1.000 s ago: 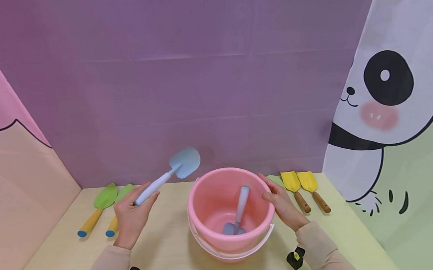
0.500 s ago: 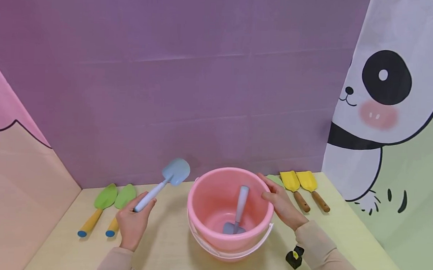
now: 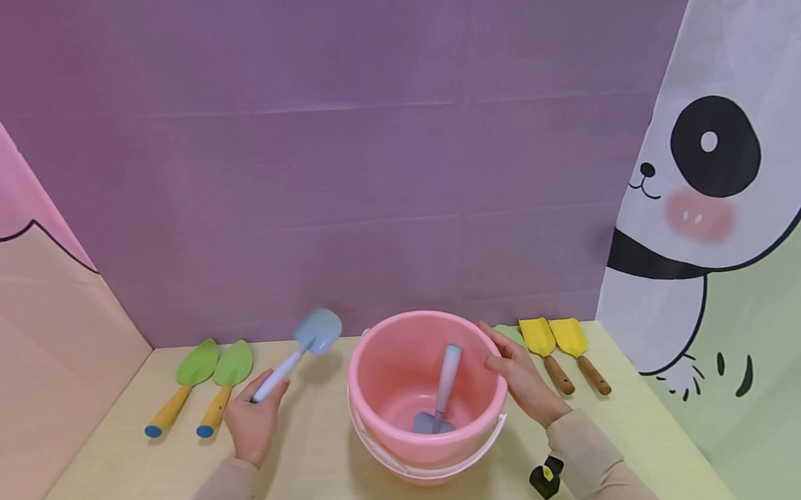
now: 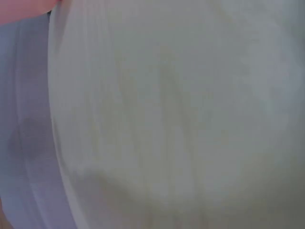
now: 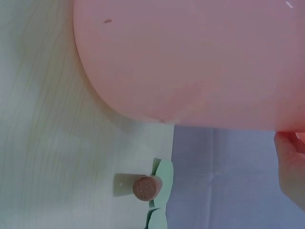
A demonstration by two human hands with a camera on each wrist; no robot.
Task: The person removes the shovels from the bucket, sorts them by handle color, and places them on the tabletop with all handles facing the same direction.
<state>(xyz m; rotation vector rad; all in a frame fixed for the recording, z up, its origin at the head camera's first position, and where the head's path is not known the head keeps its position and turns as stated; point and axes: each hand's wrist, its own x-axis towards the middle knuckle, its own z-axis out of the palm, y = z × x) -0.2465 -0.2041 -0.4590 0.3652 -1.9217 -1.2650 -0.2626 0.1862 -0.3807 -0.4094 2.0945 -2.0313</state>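
Note:
My left hand [image 3: 254, 419] holds a light blue garden trowel [image 3: 318, 331] by its handle, blade tilted up and away, left of a pink bucket [image 3: 425, 454]. My right hand [image 3: 522, 378] grips the bucket's right rim, thumb over the edge. Inside the bucket a second trowel [image 3: 447, 375] leans with its grey-blue blade down and handle up. In the right wrist view the bucket's outer side [image 5: 190, 62] fills the top, with my fingers [image 5: 291, 162] at its rim. The left wrist view shows mostly tabletop; the held trowel is not visible there.
Two green trowels [image 3: 196, 366] with yellow handles lie at left. Two yellow shovels [image 3: 570, 337] with wooden handles lie at right. A pale green blade [image 3: 508, 334] shows partly behind my right hand. A purple backdrop [image 3: 377, 167] borders the table's back edge.
My left hand has moved down and slightly right over the second, with the light blue trowel's blade lowering toward the table. My right hand and the bucket have stayed put.

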